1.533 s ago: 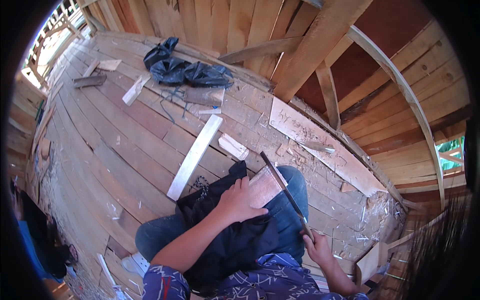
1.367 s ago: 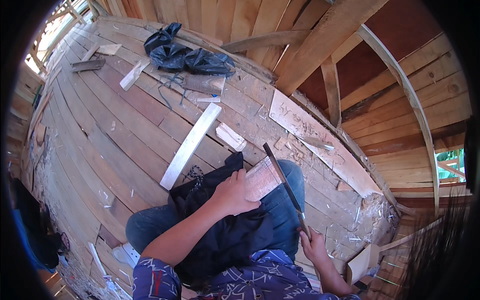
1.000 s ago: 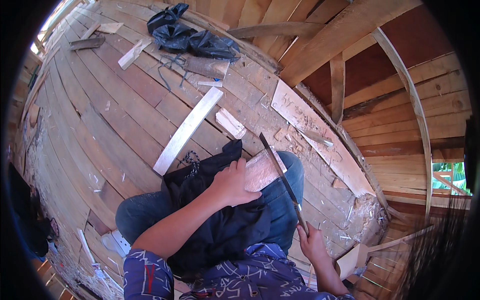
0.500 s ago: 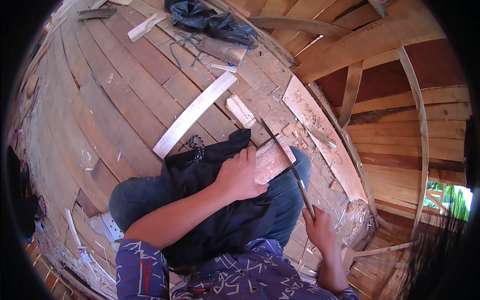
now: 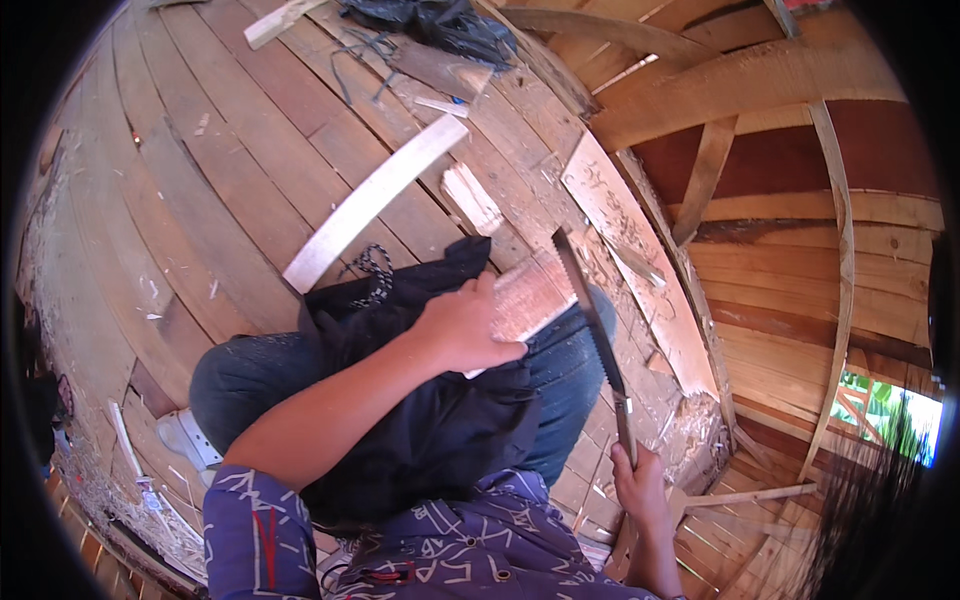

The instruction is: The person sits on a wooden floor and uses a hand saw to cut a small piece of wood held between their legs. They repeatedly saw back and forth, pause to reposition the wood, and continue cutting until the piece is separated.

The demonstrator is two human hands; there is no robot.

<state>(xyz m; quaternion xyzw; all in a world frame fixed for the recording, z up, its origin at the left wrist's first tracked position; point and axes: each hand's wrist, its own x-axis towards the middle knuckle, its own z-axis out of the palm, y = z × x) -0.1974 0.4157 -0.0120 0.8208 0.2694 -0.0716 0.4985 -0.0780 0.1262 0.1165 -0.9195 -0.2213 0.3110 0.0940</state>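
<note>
A pale, reddish wooden block lies across my lap, its near face rough and fibrous. My left hand grips its left end, thumb on the near side and fingers over the far edge. In my right hand, lower right, is the handle of a hand saw. The saw's long dark blade points away from me, with teeth along its edge. It stands just off the block's right end; whether it touches the wood I cannot tell. A black cloth covers my lap, over blue jeans.
Beyond my knees a pale curved slat and a short wood offcut lie on the plank floor. A wide board with shavings lies along the right wall. A black plastic bag sits at the far end.
The saw has moved from lying across the block to just off its right end, its blade turned flatter to view. My right hand is slightly lower. My left hand keeps its grip.
</note>
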